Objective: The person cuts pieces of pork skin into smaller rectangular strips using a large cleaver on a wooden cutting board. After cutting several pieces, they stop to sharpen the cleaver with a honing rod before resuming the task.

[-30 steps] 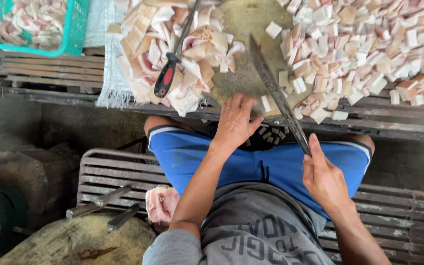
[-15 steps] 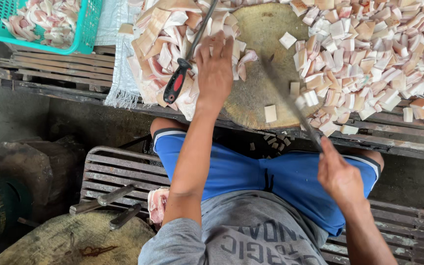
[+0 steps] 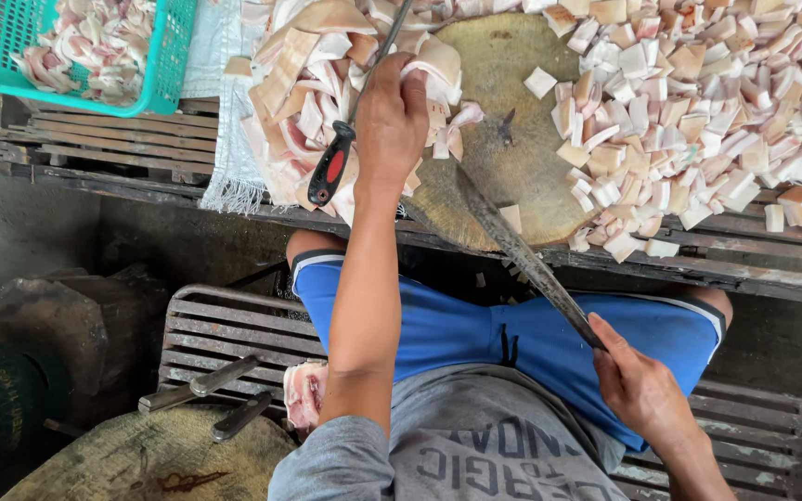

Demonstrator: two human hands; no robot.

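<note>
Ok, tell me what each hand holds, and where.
Right hand: long dark-bladed knife, by its handle end. Left hand: pale meat strip, gripped from above.

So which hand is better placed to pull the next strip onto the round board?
The left hand, probably: it already rests on the strips piled beside the board. The right hand is back by the lap, holding the long knife.

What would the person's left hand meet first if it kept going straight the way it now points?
The left hand points away from the body, up the picture, and already rests on the heap of uncut meat strips. Going straight on, it would push deeper into that heap; depth is hard to judge from above.
</note>
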